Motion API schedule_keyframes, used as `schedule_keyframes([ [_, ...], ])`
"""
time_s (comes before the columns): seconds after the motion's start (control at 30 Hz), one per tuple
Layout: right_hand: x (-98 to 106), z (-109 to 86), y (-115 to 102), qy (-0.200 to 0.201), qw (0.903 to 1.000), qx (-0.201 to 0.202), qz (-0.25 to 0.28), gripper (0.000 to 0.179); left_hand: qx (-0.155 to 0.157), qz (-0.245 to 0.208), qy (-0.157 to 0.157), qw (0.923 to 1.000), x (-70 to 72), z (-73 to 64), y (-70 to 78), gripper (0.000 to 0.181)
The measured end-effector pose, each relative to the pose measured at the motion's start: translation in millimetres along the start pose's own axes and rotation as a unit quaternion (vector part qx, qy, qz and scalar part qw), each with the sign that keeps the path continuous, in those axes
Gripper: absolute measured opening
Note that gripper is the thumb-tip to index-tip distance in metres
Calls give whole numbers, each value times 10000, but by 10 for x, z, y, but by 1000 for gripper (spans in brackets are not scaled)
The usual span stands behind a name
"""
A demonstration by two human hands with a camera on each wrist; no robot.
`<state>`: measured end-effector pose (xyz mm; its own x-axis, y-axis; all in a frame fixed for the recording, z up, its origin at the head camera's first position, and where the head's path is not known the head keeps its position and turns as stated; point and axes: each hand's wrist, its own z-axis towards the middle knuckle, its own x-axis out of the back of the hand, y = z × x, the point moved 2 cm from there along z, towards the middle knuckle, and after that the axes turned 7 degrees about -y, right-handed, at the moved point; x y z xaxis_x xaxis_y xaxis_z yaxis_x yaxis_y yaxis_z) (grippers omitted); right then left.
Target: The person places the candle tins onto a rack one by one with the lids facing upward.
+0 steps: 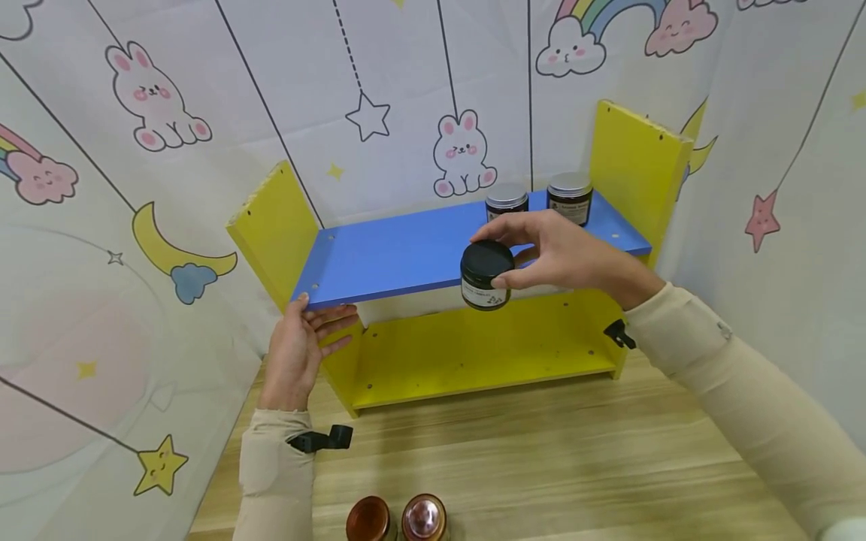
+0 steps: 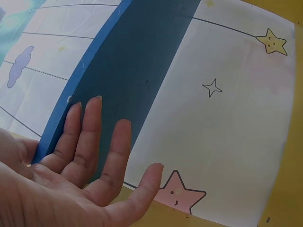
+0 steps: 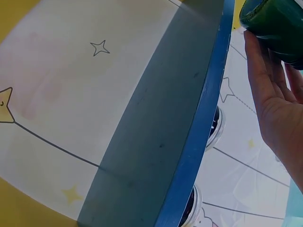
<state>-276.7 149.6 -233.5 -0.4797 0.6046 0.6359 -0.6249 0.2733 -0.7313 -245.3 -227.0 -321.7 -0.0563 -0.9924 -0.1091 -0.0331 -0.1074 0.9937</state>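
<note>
A small dark jar with a black lid and white label (image 1: 486,275) is held by my right hand (image 1: 558,252), thumb in front and fingers behind, just before the blue shelf's front edge. In the right wrist view the jar (image 3: 279,28) looks green, with its bottom showing. My left hand (image 1: 298,353) holds the front left corner of the blue shelf board (image 1: 399,255), thumb on top and fingers underneath. In the left wrist view some fingers (image 2: 118,161) stretch out below the board. Two silver-lidded jars, one left (image 1: 507,197) and one right (image 1: 570,197), stand on the shelf's right part.
Yellow side panels, left (image 1: 274,225) and right (image 1: 639,176), flank the shelf above a yellow bottom board (image 1: 467,346). Two copper-coloured lidded jars, one left (image 1: 369,518) and one right (image 1: 424,517), stand near on the wooden table (image 1: 541,458). Patterned cloth (image 1: 379,60) hangs behind.
</note>
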Motion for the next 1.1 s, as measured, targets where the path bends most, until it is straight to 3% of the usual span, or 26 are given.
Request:
schedule_keyframes([
  [0.53, 99, 288, 41, -304, 9992, -222, 166, 50, 25, 22, 39, 10000, 1, -3, 11, 54],
  [0.77, 165, 417, 19, -589, 9965, -595, 12, 56, 1, 23, -15, 10000, -2, 0, 7, 54],
  [1.1, 352, 684, -122, -1331, 9823, -976, -884, 49, -61, -32, -14, 10000, 9, 6, 4, 53],
])
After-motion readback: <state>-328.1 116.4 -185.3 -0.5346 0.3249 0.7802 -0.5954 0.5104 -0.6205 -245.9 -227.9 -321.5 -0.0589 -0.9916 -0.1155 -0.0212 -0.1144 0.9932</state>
